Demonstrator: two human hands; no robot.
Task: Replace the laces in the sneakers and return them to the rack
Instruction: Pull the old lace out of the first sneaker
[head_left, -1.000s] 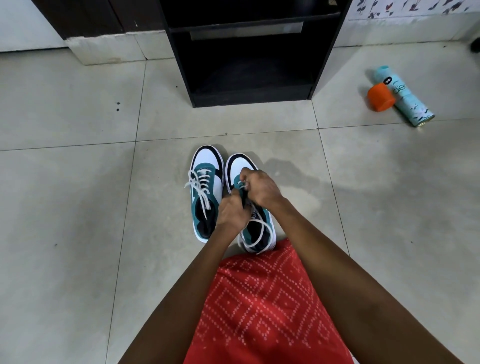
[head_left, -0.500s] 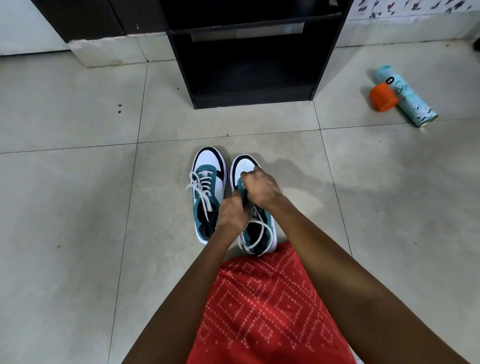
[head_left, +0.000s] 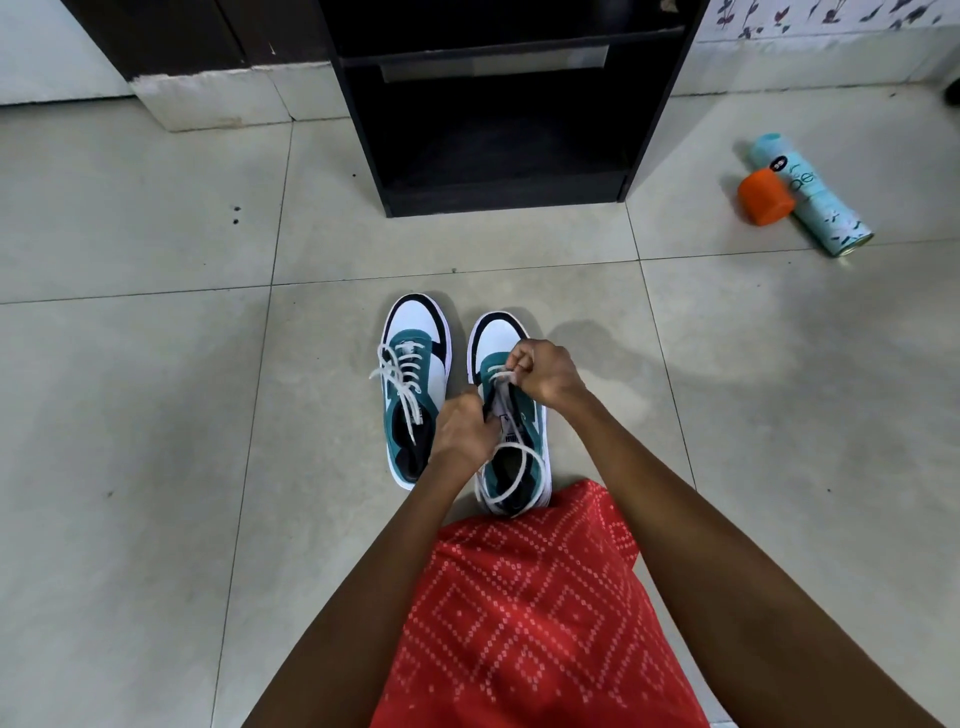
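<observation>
Two teal, white and black sneakers stand side by side on the tiled floor, toes pointing at the rack. The left sneaker (head_left: 415, 384) is laced, its white ends lying loose over the side. Over the right sneaker (head_left: 511, 415) both hands work a white lace (head_left: 511, 480) that loops across the heel opening. My right hand (head_left: 545, 371) pinches the lace near the front eyelets. My left hand (head_left: 462, 428) grips the lace at the tongue and hides the shoe's left side. The black shoe rack (head_left: 498, 104) stands straight ahead with an open lower shelf.
A light-blue spray can (head_left: 810, 195) lies on the floor at the right with an orange cap (head_left: 764, 197) beside it. A white plinth (head_left: 218, 93) and dark door panels lie at the back left. My red patterned garment (head_left: 524, 613) covers the near floor.
My right hand has lifted slightly off the toe area, showing more of the lace at the front eyelets. The sneakers have not moved.
</observation>
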